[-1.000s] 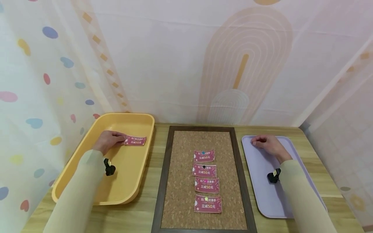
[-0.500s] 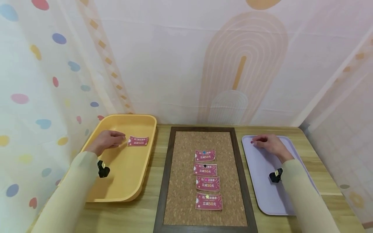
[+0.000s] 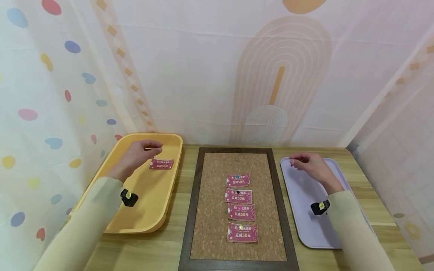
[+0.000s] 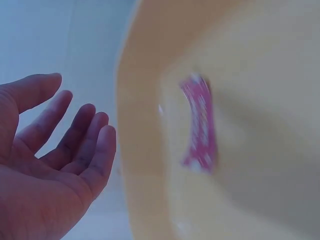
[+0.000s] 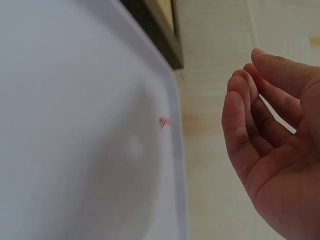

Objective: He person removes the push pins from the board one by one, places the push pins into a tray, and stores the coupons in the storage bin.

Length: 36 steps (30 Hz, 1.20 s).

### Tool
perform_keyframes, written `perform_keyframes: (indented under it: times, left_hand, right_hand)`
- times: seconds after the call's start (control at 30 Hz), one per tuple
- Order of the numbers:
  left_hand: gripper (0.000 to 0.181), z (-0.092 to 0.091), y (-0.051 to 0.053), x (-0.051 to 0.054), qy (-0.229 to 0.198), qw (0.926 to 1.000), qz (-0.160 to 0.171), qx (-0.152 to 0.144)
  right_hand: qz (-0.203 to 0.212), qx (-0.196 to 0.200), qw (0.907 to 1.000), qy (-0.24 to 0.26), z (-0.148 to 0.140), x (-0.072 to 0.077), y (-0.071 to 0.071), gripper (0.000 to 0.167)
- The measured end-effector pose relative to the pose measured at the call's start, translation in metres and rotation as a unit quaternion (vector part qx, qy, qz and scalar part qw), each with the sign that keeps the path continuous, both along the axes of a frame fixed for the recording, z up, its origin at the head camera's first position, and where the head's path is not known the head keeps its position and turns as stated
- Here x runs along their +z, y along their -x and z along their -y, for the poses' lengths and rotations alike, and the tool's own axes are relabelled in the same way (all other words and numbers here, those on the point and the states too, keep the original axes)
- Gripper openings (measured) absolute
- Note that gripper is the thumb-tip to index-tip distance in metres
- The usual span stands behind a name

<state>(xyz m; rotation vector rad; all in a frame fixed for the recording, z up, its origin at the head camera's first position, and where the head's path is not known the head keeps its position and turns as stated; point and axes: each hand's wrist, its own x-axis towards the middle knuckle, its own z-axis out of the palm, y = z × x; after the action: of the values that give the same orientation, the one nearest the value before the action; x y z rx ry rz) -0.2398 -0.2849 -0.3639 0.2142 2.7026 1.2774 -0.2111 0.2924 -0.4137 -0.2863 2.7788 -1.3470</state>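
My left hand hovers over the yellow tray, its fingers loosely bent and holding nothing. A pink paper coupon lies in that tray, just below the fingertips; the left wrist view shows the coupon curving at its ends and apart from the hand. Over the far left corner of the lilac tray is my right hand, with relaxed fingers and nothing visible in them. In the right wrist view a small red pushpin lies inside the tray rim, apart from the hand.
Between the trays lies a cork board with a dark wooden frame. Several pink coupons run down its middle in a column, each with a coloured pin at its upper part. A patterned curtain hangs behind the wooden table.
My left hand held the coupon's left end, let go, and has lifted and shifted right above it. My right hand has risen slightly off the tray corner, leaving the pushpin lying.
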Motion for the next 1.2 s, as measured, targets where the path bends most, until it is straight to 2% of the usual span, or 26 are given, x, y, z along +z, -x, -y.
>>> perform_keyframes:
  times: [0.13, 0.23, 0.43, 0.63, 0.77, 0.9, 1.2]
  left_hand:
    - [0.040, -0.023, -0.007, 0.007, -0.007, 0.9992, -0.039, 0.000]
    - [0.037, -0.040, -0.013, 0.010, -0.020, 0.9982, -0.056, -0.008]
    - [0.029, -0.068, -0.027, 0.012, -0.048, 0.9954, -0.076, -0.030]
    - [0.026, -0.092, -0.042, 0.013, -0.050, 0.9933, -0.095, -0.041]
    - [0.024, -0.106, -0.052, 0.010, -0.064, 0.9923, -0.096, -0.045]
    - [0.024, -0.119, -0.057, 0.004, -0.084, 0.9907, -0.094, -0.052]
    - [0.029, -0.140, -0.061, -0.010, -0.134, 0.9875, -0.069, -0.045]
  right_hand:
    - [-0.017, 0.011, 0.9998, 0.008, 0.011, 0.003, -0.003, 0.035]
    - [-0.025, 0.016, 0.9994, 0.016, 0.019, 0.005, -0.006, 0.035]
    - [-0.036, 0.026, 0.9987, 0.023, 0.033, 0.008, -0.013, 0.034]
    - [-0.045, 0.017, 0.9986, 0.024, 0.047, 0.010, -0.018, 0.032]
    - [-0.044, 0.027, 0.9982, 0.031, 0.058, 0.011, -0.020, 0.033]
    - [-0.046, 0.034, 0.9980, 0.026, 0.069, 0.012, -0.023, 0.033]
    - [-0.061, 0.051, 0.9968, 0.010, 0.088, 0.007, -0.027, 0.030]
